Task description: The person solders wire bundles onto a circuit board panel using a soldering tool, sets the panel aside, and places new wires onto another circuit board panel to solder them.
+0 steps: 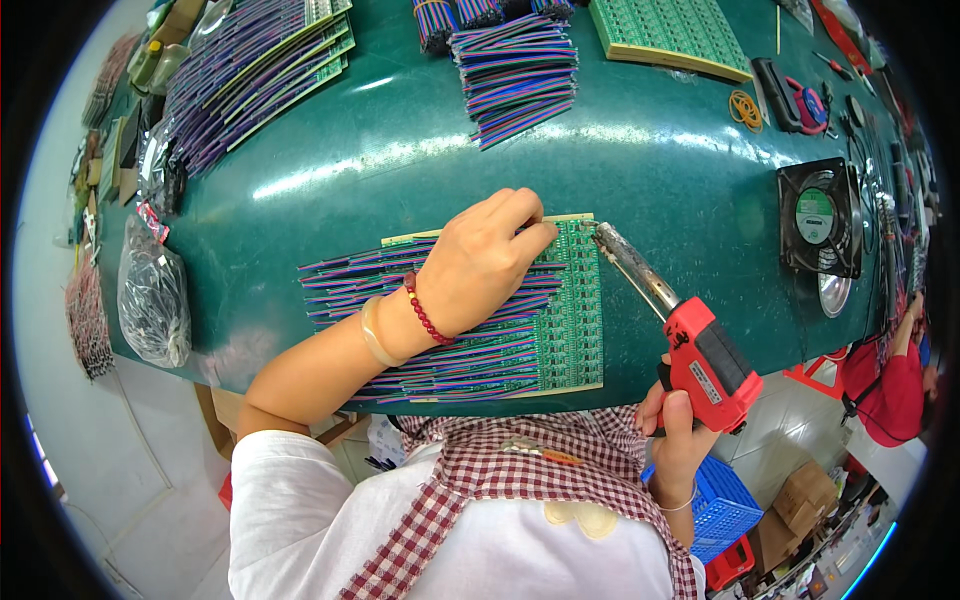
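In front of me on the green table lies a green circuit board panel [572, 330]. Rows of thin multicoloured wires [450, 365] run leftward from it. My left hand [490, 250] is over the panel's far part, thumb and forefinger pinched near its far edge; what they hold is hidden. A red soldering gun [708, 365] is in my right hand [675, 418], fingers wrapped round its grip beside the table's near edge. Its metal tip points up and left to the panel's far right corner, a little right of my left fingertips. I cannot tell whether the tip touches the panel.
Wired panels [265, 75] are stacked at the far left, near a clear plastic bag [152, 290]. Wire bundles [515, 75] lie at the far middle, a stack of bare panels [670, 35] beyond right. A black fan [820, 217] stands right; rubber bands [745, 110] lie behind it.
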Available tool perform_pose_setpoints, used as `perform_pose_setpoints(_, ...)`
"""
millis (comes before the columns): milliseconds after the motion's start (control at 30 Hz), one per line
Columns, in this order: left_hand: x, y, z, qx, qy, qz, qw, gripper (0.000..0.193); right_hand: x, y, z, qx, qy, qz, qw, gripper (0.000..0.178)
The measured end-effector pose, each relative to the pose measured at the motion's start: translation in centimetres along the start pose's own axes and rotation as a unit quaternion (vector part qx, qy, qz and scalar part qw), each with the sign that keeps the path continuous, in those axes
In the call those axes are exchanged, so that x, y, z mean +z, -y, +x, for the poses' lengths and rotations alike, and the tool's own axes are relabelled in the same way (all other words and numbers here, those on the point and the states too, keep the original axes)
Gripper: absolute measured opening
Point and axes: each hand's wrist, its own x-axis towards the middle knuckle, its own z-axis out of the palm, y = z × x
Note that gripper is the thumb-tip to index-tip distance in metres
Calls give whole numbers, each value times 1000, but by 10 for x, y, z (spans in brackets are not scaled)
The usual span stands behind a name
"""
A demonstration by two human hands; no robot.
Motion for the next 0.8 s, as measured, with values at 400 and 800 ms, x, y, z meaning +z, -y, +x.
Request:
perform_pose_setpoints(400, -6, -7, 8, 19, 7, 104, 994, 16, -2, 1, -1, 4, -3, -2, 1000, 42)
perform_pose_setpoints(800, -6, -18, 7, -74, 61, -22, 995, 12, -13, -3, -6, -20, -5, 31, 999, 40)
